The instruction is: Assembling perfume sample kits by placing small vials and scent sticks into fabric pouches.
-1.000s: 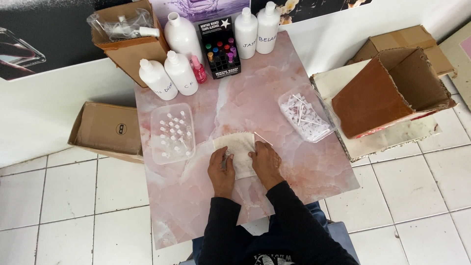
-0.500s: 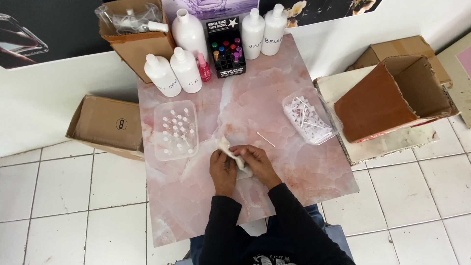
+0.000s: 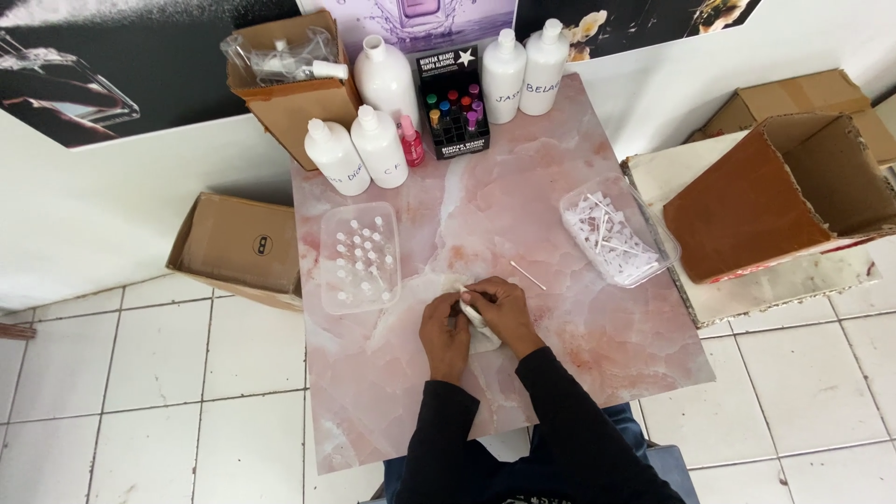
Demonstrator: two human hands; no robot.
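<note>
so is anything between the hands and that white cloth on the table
Nothing visible is. Both the left hand and the right hand are already on the crumpled white cloth, bunching it on the pink marble table. The thin white stick lies apart, beyond them.

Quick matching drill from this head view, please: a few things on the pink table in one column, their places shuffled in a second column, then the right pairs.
Things:
1. white cloth
2. clear tray of small vials
3. clear tub of white sticks
4. black display box of coloured bottles

Places:
A. at the table's right edge, beside the open brown carton
B. at the back of the table, between tall white bottles
C. between the left hand and right hand
D. on the left part of the table, in front of two white bottles

Pairs: 1-C, 2-D, 3-A, 4-B
</note>
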